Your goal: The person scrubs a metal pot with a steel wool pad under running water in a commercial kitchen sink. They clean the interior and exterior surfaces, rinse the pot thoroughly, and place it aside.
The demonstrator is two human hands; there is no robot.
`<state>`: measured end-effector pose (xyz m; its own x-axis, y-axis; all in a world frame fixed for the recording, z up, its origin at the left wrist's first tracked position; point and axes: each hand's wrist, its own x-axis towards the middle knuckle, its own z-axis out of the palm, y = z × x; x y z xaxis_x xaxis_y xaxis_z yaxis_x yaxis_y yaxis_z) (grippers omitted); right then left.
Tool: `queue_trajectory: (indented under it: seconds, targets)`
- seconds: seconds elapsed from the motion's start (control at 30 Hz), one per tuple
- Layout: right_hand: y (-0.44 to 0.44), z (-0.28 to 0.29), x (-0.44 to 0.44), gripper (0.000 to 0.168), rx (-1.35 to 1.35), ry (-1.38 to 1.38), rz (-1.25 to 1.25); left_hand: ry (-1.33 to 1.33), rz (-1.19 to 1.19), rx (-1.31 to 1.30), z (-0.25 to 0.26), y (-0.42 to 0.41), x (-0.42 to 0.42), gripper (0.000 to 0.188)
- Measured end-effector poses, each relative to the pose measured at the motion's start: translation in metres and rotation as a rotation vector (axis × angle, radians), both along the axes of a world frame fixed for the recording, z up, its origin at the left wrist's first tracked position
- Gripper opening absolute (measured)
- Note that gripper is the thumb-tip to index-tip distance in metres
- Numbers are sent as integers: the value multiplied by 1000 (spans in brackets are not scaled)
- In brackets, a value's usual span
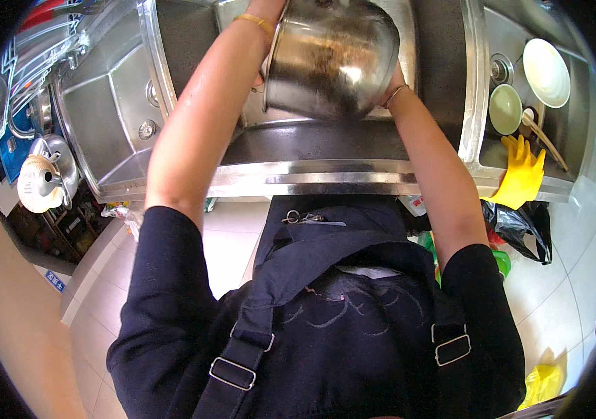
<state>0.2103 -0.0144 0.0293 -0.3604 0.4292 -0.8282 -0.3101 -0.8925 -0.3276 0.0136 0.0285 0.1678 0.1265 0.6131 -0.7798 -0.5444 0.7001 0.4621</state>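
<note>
A large stainless steel pot (329, 63) is tipped on its side over the middle sink basin (319, 141), its rim towards the left. Brown and dark stains mark its outer wall. My left hand (270, 7) is at the rim, mostly cut off by the top edge and hidden by the pot; a yellow bracelet circles that wrist. On the far side of the pot's base is my right hand (395, 81), its fingers hidden behind the metal. Both hands hold the pot. The inside of the pot is out of sight.
The right basin holds a white bowl (546, 73), a greenish bowl (506, 109) and a wooden-handled utensil (546, 137). Yellow rubber gloves (522, 173) drape over its front edge. At left are another basin (104, 110), hanging utensils (41, 68) and a pale round strainer-like object (40, 183).
</note>
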Motion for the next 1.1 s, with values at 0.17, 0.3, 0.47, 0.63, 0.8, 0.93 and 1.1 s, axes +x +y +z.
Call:
queue_trajectory:
  seconds: [0.17,0.3,0.47,0.63,0.8,0.93,1.1]
  targets:
    - [-11,-14,-9,59,-134,78,-1,717,-402,292,-22,-40,-8,28]
    - [-3,5,-13,44,-80,-89,-65,922,-406,361,-37,-39,-5,36]
    - [9,34,-14,41,539,-497,102,988,-328,224,-63,-46,-21,45]
    - [-30,15,-32,55,1209,-851,444,965,-495,185,-88,-38,-23,50]
    - [-64,36,-55,49,1372,-1084,501,1095,-560,262,-92,-35,-31,49]
    - [53,-24,-48,36,955,-765,765,1159,-463,344,-97,-31,-26,47]
    - [18,24,-58,39,851,-724,756,1149,-538,213,-100,-35,-51,48]
